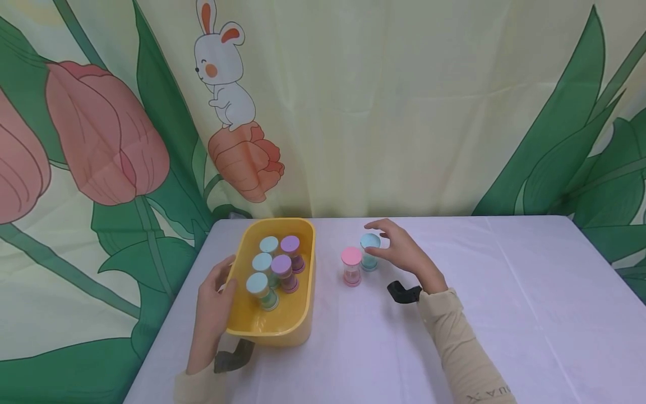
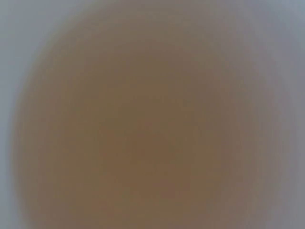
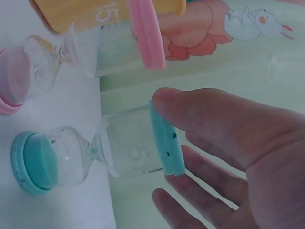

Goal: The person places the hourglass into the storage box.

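My left hand holds the left side of a yellow bin, fingers and thumb at its rim. Inside stand several hourglasses, some with light blue caps, such as this hourglass, and two with purple caps, one being this purple hourglass. Over on the right, my right hand has its thumb and fingers spread around the top of a blue hourglass, marked 5. The thumb tip is right at the cap's edge. Close beside it a pink hourglass stands upright on the table.
A white cloth covers the table. Behind it hangs a curtain printed with tulips, leaves and a rabbit. Dark wrist mounts stick out from both wrists. The left wrist view is only a brown blur.
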`<state>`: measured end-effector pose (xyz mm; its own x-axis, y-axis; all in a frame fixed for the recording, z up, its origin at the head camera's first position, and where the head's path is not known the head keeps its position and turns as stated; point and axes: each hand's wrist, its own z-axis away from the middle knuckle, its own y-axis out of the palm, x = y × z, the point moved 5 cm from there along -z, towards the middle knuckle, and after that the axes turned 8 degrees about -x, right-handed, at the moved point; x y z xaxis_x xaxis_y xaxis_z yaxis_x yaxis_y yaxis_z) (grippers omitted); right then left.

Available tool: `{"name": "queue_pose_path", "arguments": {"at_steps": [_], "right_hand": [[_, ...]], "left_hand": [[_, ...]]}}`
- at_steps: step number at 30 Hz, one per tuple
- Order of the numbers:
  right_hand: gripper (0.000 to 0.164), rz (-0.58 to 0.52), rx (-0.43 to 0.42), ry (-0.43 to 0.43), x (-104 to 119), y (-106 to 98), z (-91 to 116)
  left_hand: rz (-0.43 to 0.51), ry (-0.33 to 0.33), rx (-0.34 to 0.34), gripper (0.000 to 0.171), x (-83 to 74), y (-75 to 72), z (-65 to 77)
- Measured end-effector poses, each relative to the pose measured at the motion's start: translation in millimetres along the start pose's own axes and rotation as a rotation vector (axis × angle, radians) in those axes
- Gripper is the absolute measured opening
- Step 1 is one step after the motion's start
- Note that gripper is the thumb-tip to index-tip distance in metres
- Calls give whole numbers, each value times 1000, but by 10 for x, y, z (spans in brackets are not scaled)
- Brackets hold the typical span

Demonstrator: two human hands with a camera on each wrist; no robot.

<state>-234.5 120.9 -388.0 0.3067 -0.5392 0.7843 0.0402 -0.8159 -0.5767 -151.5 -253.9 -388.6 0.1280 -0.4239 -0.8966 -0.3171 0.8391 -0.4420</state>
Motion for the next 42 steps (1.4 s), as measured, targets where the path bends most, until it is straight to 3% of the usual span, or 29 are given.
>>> {"name": "queue_pose_path", "arguments": {"at_steps": [11,26,42], "right_hand": [[48,-75,-13,19,-158,74,25],[48,-82,-40,29,-183,72,32],[51,-98,-67,38,-9,-31,-9]], "left_hand": [[4,-6,7,49,14,-1,3],[7,14,-2,49,7,1,6],[2,17,3,49,-11,-3,15]]}}
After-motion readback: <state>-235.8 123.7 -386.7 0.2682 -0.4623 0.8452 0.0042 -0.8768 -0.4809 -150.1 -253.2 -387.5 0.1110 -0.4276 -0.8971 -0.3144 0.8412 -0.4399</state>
